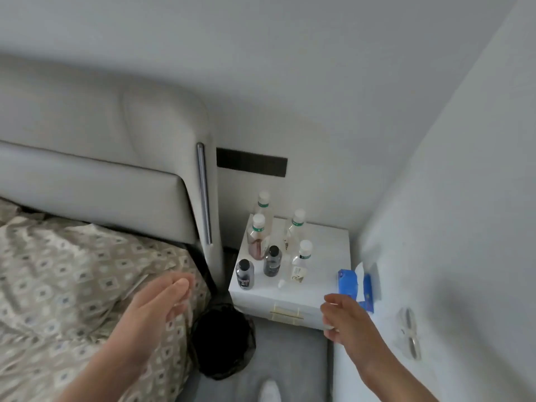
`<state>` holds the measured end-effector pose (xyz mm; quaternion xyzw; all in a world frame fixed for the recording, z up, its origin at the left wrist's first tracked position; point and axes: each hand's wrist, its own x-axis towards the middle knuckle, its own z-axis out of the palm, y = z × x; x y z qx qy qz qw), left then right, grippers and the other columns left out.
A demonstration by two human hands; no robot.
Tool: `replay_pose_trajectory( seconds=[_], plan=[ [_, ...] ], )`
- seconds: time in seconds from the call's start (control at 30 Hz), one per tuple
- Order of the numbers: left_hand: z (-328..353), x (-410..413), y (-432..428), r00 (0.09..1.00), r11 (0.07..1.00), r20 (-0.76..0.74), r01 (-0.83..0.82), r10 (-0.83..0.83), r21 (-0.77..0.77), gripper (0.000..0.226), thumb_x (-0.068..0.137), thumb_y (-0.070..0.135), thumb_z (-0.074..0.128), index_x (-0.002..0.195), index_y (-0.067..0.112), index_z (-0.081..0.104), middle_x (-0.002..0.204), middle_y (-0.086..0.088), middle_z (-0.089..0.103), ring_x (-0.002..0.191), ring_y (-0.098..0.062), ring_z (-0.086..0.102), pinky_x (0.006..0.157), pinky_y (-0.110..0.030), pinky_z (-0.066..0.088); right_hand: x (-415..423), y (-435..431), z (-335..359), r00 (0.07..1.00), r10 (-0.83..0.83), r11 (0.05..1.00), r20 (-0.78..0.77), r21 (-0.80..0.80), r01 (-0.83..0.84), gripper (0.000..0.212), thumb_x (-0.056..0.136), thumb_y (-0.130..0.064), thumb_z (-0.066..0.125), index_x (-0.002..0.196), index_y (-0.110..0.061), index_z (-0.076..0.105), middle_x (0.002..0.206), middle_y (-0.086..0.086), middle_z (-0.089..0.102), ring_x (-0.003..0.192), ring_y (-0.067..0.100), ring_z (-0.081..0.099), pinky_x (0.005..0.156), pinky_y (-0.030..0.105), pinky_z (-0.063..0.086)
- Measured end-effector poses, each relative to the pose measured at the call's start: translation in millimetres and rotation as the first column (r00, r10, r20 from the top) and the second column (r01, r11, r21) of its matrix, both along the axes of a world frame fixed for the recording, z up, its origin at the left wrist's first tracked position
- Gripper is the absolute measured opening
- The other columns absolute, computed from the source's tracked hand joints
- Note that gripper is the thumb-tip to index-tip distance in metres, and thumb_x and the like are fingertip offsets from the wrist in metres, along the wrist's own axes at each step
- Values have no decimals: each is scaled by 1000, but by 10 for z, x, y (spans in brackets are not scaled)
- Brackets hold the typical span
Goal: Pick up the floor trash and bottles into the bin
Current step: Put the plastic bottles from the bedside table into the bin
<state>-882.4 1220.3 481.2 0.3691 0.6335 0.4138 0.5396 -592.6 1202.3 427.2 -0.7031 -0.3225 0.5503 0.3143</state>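
Beyond both empty hands, bottles [272, 250] crowd the nightstand [324, 250].

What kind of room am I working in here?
Most likely a bedroom: a bed with a padded headboard, a white nightstand holding bottles, and a black-lined bin on the floor between them.

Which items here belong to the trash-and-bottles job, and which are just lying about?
Job:
six bottles on the nightstand
loose white cap
black-lined bin

Lying about:
blue tissue box
bed cover
wall switch panel
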Motion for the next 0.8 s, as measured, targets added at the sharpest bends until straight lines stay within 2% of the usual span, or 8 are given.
replay_pose_trajectory(
  seconds=[0.1, 0.2, 0.27, 0.43, 0.57, 0.63, 0.7, 0.8],
  plan=[
    [-209, 104, 397, 998, 998, -48, 41, -43, -42, 21, 75, 35, 64, 87, 18, 70, 92, -9, 64, 93, -22, 56, 94, -46, 42, -31, 367, -407, 995, 59, 995, 82, -89, -52, 25, 85, -21, 57, 110, -22, 59, 107, -2, 59, 98, 15, 59, 98, 42, 49],
    [-613, 146, 813, 997, 994, -64, 43, -49, -98, 8, 88, 24, 61, 94, 21, 66, 93, -1, 66, 94, -15, 59, 93, -36, 45, -101, 760, -849, 974, 146, 979, 172, -164, -118, 46, 73, -37, 56, 117, -23, 56, 122, -1, 57, 111, 18, 56, 101, 43, 46],
    [-941, 154, 1046, 988, 989, -127, 71, -88, -131, 24, 83, 32, 64, 104, 21, 66, 96, 5, 66, 97, -14, 60, 92, -32, 45, -193, 940, -1125, 972, 146, 972, 185, -211, -106, 48, 74, -38, 58, 120, -25, 53, 119, -2, 58, 110, 17, 56, 100, 39, 47],
    [-1731, 273, 1584, 919, 960, -300, 209, -257, -185, 62, 69, 41, 68, 127, 24, 54, 125, 6, 58, 118, -13, 54, 101, -32, 40, -319, 1290, -1875, 957, 168, 959, 237, -262, -104, 44, 88, -26, 57, 130, -17, 48, 129, 4, 56, 104, 13, 51, 84, 26, 40],
    [-2185, 443, 1776, 780, 927, -503, 333, -373, -171, 76, 77, 35, 71, 143, 28, 33, 145, 8, 40, 130, -15, 43, 106, -32, 35, -353, 1434, -2407, 943, 133, 963, 304, -264, -51, 46, 88, -26, 57, 131, -17, 47, 132, 4, 55, 97, 12, 49, 79, 23, 36],
    [-2366, 498, 1839, 735, 910, -545, 384, -404, -158, 78, 77, 34, 71, 144, 27, 31, 142, 9, 40, 128, -12, 41, 103, -25, 33, -378, 1487, -2625, 945, 101, 962, 311, -272, -14, 47, 86, -28, 59, 131, -20, 47, 134, 2, 54, 100, 14, 52, 78, 24, 39],
    [-2549, 529, 1856, 719, 897, -549, 416, -427, -152, 75, 76, 33, 72, 141, 29, 35, 130, 16, 43, 117, -7, 45, 93, -19, 33, -394, 1517, -2815, 949, 70, 963, 308, -269, 16, 49, 85, -29, 60, 131, -21, 46, 135, 2, 53, 101, 14, 53, 78, 25, 40],
    [-2764, 546, 1805, 675, 872, -581, 470, -455, -137, 56, 78, 27, 71, 129, 27, 48, 113, 19, 45, 110, -9, 50, 78, -6, 31, -425, 1527, -3028, 944, 69, 967, 323, -254, 16, 50, 85, -29, 61, 132, -20, 46, 135, 3, 51, 103, 14, 51, 77, 25, 38]
  ],
)
